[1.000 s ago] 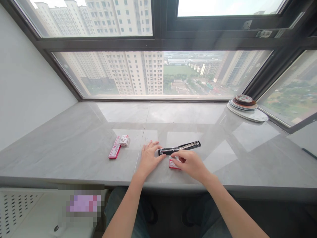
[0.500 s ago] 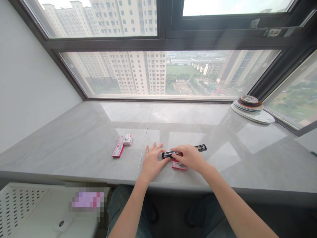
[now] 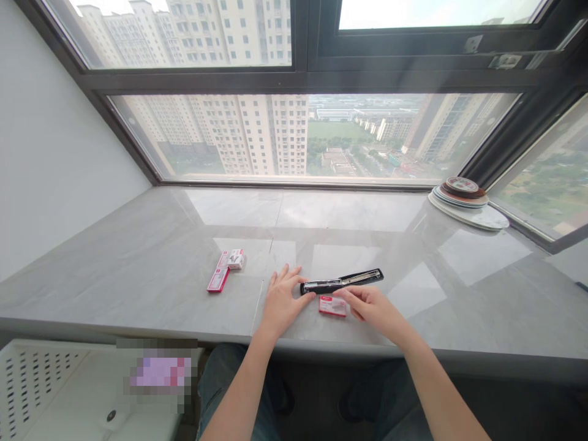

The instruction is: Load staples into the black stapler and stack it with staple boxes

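Observation:
A black stapler [image 3: 342, 280], swung open into one long strip, lies on the grey stone sill [image 3: 138, 257]. My left hand [image 3: 282, 300] rests flat beside its left end with the fingers spread and the thumb touching it. A small red and white staple box [image 3: 332, 305] lies just in front of the stapler. My right hand [image 3: 372, 306] sits to the right of that box. Its fingers are curled together in a pinch near the box's top right corner. What they hold, if anything, is hidden.
A flat red staple box [image 3: 215, 280] and a small white and red box [image 3: 236, 258] lie to the left. A stack of plates [image 3: 463, 195] stands at the far right corner by the window. A white perforated shelf [image 3: 41, 386] is below on the left.
My right hand has come off the stapler and drawn back toward me, beside the staple box. The stapler now shows in full. My left hand has stayed put.

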Demonstrator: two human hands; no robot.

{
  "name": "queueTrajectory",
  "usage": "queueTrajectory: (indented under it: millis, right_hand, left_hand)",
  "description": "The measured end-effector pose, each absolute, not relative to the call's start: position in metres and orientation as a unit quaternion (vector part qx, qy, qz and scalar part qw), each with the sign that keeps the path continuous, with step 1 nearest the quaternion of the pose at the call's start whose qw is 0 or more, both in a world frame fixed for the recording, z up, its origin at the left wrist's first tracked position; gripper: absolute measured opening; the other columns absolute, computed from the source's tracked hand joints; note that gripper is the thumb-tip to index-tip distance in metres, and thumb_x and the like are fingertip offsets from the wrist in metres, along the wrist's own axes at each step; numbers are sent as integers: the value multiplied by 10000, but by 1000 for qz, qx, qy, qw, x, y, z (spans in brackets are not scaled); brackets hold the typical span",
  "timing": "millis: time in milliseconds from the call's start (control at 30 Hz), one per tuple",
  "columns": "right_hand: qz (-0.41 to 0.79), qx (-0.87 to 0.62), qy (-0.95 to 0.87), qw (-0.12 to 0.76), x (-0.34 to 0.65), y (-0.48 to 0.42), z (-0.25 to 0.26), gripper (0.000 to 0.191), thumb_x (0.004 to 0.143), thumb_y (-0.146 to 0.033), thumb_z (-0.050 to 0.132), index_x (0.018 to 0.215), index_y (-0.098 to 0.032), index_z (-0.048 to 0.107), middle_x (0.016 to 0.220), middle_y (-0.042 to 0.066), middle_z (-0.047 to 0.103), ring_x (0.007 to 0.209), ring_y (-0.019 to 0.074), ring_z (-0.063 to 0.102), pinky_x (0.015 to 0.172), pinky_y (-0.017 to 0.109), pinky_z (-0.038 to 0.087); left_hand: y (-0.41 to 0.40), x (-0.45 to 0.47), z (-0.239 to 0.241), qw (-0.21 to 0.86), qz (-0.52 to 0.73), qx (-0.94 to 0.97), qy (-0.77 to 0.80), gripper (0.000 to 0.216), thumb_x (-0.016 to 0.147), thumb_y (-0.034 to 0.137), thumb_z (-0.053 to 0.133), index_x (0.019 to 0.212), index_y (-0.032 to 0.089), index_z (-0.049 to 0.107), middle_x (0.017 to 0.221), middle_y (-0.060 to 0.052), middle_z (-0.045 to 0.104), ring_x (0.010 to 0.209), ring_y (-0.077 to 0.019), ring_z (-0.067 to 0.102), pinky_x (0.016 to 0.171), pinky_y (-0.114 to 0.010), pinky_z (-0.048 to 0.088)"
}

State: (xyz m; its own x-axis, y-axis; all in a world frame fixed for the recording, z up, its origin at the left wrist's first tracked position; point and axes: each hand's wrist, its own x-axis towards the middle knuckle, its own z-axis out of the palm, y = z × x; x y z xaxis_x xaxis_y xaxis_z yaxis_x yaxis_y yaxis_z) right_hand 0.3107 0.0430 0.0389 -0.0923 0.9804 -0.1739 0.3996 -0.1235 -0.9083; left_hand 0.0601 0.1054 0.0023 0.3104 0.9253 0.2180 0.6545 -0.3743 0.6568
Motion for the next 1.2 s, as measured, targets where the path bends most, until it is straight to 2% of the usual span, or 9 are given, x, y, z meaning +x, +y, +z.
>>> queueTrajectory:
  millis: [133, 267, 433, 667, 767, 867, 933, 1033, 1200]
  right_hand:
    - [523, -616, -446, 386, 353, 41, 27, 622, 891, -680, 642, 1291, -204, 669, 657, -35, 527, 442, 58, 252, 427, 232, 148]
    - [489, -552, -489, 465, 357, 63, 38, 622, 849, -628, 730, 1327, -236, 659, 816, 2, 585, 513, 62, 318, 451, 234, 215]
    - [371, -539, -659, 372, 324, 96, 69, 418, 830, -554, 766, 1083, -222, 768, 777, 8, 625, 674, 141, 487, 615, 280, 382]
    - [280, -522, -764, 254, 287, 107, 73, 272, 861, -466, 725, 963, -217, 756, 672, -34, 545, 635, 134, 477, 616, 267, 342]
    - [240, -533, -773, 247, 285, 108, 64, 237, 849, -425, 729, 947, -210, 753, 685, -36, 533, 637, 132, 479, 618, 266, 334]
    - [235, -554, -757, 257, 294, 106, 60, 257, 871, -415, 681, 1005, -216, 770, 705, -29, 534, 646, 136, 480, 617, 269, 339]
    - [243, -563, -745, 262, 304, 105, 60, 282, 881, -426, 655, 1033, -223, 779, 719, -24, 550, 656, 140, 481, 617, 269, 344]
    - [242, -579, -729, 272, 318, 105, 58, 322, 857, -459, 681, 1059, -229, 782, 758, -14, 585, 691, 148, 498, 646, 269, 369]
    - [282, -638, -650, 303, 331, 101, 44, 514, 835, -585, 697, 1187, -215, 755, 629, -57, 436, 596, 134, 425, 582, 258, 341]
  left_hand:
    - [107, 59, 2, 244, 292, 772, 510, 208, 887, 461, 737, 1061, 352, 703, 1550, 64, 530, 1568, -236, 275, 1303, -508, 108]
    - [107, 59, 3, 253, 288, 769, 512, 214, 883, 464, 740, 1065, 356, 710, 1555, 64, 525, 1569, -239, 271, 1302, -512, 100]
    - [107, 59, 5, 252, 289, 769, 511, 232, 876, 473, 740, 1068, 345, 719, 1569, 38, 511, 1568, -270, 273, 1293, -554, 101]
    - [106, 61, 3, 241, 288, 777, 505, 218, 873, 447, 739, 1053, 333, 693, 1551, 34, 531, 1565, -281, 274, 1288, -557, 120]
    - [105, 57, 10, 233, 314, 769, 505, 271, 908, 351, 678, 1173, 305, 648, 1498, -12, 574, 1513, -284, 364, 1277, -549, 171]
    - [99, 55, 25, 241, 354, 761, 488, 401, 938, 116, 442, 1265, 275, 610, 1348, -46, 652, 1318, -224, 560, 1189, -461, 371]
    - [92, 61, 37, 260, 332, 802, 422, 551, 860, -4, 339, 1181, 298, 670, 1258, -17, 691, 1215, -199, 606, 1120, -406, 448]
    - [80, 80, 50, 280, 238, 885, 286, 669, 755, -61, 349, 1102, 360, 736, 1258, 57, 713, 1269, -207, 571, 1164, -410, 417]
    - [80, 84, 53, 265, 166, 912, 265, 743, 741, -24, 442, 1326, 385, 648, 1465, 39, 585, 1389, -246, 487, 1204, -429, 390]
